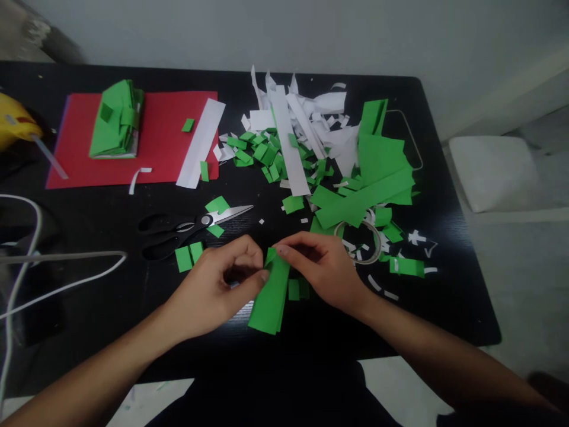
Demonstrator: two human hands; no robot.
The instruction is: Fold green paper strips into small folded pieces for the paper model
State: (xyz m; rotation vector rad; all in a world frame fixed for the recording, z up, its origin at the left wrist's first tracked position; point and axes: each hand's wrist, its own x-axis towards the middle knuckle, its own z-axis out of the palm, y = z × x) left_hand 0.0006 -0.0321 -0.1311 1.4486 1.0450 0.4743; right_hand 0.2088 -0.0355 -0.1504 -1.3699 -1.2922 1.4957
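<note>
While left hand (222, 284), half-curled, pinches green strip (270, 299) | right hand (329, 267) likewise

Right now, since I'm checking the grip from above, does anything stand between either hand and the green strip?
Nothing visible does: the left hand and right hand both touch the green strip near its upper end. Small green pieces lie just right of it; the scissors lie beyond the left hand.
</note>
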